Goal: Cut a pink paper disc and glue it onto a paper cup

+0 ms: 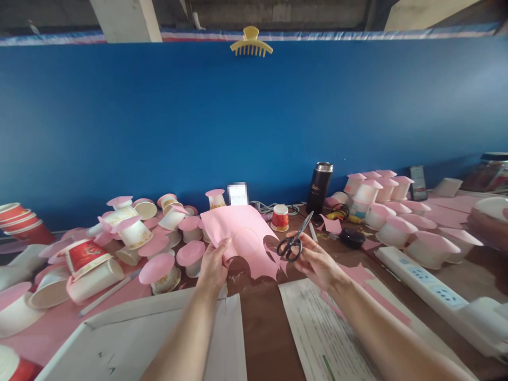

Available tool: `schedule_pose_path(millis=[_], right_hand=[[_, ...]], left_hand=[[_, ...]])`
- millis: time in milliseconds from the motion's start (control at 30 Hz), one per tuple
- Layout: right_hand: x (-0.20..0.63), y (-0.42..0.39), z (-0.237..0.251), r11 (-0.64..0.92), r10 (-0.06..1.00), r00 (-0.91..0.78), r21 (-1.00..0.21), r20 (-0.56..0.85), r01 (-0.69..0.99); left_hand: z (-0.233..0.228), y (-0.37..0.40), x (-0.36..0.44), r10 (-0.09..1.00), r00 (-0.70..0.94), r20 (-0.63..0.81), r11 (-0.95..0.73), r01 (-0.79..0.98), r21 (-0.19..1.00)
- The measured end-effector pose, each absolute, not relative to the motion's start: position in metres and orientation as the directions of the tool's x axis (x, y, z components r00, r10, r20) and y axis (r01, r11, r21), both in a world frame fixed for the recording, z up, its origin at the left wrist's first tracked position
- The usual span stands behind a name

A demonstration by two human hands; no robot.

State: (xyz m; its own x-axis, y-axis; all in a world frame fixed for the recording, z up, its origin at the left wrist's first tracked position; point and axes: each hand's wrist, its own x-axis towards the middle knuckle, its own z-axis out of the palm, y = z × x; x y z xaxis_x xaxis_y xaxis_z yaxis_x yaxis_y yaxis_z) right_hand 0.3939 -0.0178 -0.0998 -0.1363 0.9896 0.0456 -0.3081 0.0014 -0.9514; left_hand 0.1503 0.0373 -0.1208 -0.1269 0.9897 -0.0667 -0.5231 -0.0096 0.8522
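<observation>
Pinched at its left edge by my left hand (pixel 216 263) is a sheet of pink paper (pixel 226 225). Round bites are cut out of its lower and right edges, and a circle outline shows near its middle. My right hand (pixel 315 257) has its fingers round a pair of scissors (pixel 291 247) with dark handles, the blades pointing up and away from the sheet. Just beyond the hands stands a small red paper cup (pixel 280 218). Pink offcuts (pixel 331 225) lie to the right of the scissors.
Many paper cups with pink paper discs (pixel 156 269) crowd the left; more stand at right (pixel 431 248). A black bottle (pixel 319 188), a power strip (pixel 428 288), a white box (pixel 159 338) and a printed sheet (pixel 317 328) surround the hands. Another person's hand (pixel 488 225) is at far right.
</observation>
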Motion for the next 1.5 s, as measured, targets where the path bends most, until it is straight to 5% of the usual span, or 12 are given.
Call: schedule_pose_path(millis=[233, 367, 567, 933, 1500], right_hand=[[0.391, -0.02, -0.1, -0.027, 0.98, -0.197, -0.94, 0.043, -0.341], [0.394, -0.019, -0.102, -0.151, 0.955, -0.278, -0.977, -0.104, -0.153], [0.396, -0.018, -0.103, -0.066, 0.948, -0.303, -0.992, -0.095, 0.105], [0.397, -0.02, -0.097, 0.037, 0.888, -0.457, -0.984, -0.048, 0.177], [0.39, -0.019, -0.105, 0.132, 0.942, -0.326, -0.982, 0.083, 0.132]], left_hand=[[-0.121, 0.038, 0.147, 0.995, -0.088, -0.039, -0.019, -0.576, 0.817], [-0.119, 0.038, 0.144, 0.997, -0.071, -0.029, -0.018, -0.584, 0.812], [-0.118, 0.039, 0.142, 0.997, -0.07, -0.014, -0.028, -0.565, 0.825], [-0.11, 0.034, 0.143, 0.996, -0.077, -0.048, -0.011, -0.624, 0.781], [-0.118, 0.031, 0.158, 1.0, -0.012, 0.004, -0.011, -0.618, 0.786]])
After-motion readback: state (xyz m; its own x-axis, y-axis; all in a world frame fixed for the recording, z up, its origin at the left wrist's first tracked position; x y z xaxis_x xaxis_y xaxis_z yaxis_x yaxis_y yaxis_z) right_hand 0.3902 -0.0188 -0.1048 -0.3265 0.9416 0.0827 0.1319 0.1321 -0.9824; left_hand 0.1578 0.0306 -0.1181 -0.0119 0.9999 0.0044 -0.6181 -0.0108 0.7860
